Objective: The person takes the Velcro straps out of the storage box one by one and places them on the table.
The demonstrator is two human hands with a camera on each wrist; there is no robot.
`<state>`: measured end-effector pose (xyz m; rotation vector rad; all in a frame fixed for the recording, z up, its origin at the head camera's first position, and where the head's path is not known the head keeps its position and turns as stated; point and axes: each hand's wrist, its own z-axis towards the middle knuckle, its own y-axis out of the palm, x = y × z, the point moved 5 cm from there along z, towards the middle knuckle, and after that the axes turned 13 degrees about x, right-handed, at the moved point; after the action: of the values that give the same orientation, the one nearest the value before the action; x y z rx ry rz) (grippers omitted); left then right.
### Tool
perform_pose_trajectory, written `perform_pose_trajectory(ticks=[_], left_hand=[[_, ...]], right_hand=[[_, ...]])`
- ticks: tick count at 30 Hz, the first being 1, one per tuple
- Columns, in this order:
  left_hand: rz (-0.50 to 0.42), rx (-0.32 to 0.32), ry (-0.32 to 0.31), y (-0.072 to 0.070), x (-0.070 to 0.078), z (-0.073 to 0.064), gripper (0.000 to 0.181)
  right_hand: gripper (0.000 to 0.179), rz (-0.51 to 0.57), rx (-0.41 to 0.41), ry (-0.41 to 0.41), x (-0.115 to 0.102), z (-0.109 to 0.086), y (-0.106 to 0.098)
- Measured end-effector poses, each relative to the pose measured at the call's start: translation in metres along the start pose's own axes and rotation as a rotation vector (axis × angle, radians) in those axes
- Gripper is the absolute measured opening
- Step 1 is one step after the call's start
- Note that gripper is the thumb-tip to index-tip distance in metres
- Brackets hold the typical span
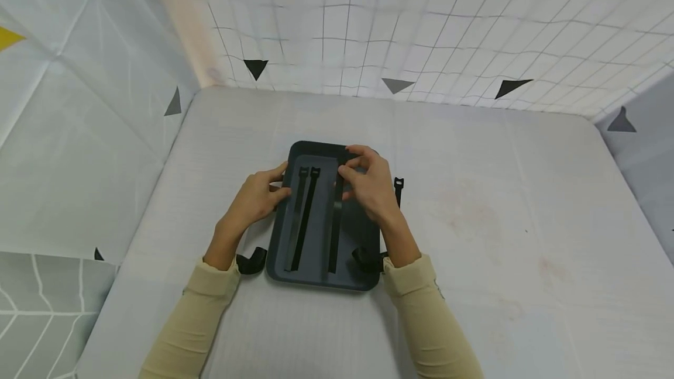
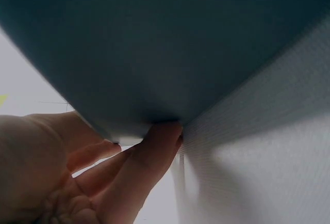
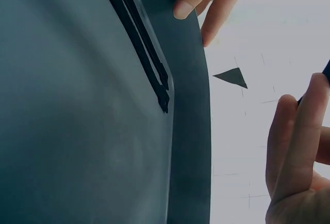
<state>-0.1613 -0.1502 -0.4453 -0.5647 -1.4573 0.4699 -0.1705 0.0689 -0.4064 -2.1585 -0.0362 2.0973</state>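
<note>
A dark grey tray (image 1: 322, 284) with rounded corners lies on the white surface. My left hand (image 1: 256, 196) grips its left side, fingertips at the rim; in the left wrist view the fingers (image 2: 144, 167) press against the tray's outer wall. Two black cable straps (image 1: 306, 221) with slotted heads lie side by side along the tray's left part. Over the tray's right half, my right hand (image 1: 371, 186) pinches the upper end of another black cable strap (image 1: 335, 227) between thumb and fingers, and its length runs down toward the near rim.
One more black strap (image 1: 398, 190) shows beyond the tray's right side, partly hidden by the right forearm. Black wrist-worn devices (image 1: 251, 262) sit near both cuffs. White sheets with grid lines (image 1: 395, 28) and dark triangles rise at the back and sides.
</note>
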Motion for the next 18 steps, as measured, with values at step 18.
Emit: perform_pose_trajectory(ticks=[18], left_hand=[[0.009, -0.007, 0.009, -0.0001, -0.0002, 0.0007, 0.063]], right_hand=[[0.046, 0.021, 0.018, 0.020, 0.0008, -0.0023, -0.0097]])
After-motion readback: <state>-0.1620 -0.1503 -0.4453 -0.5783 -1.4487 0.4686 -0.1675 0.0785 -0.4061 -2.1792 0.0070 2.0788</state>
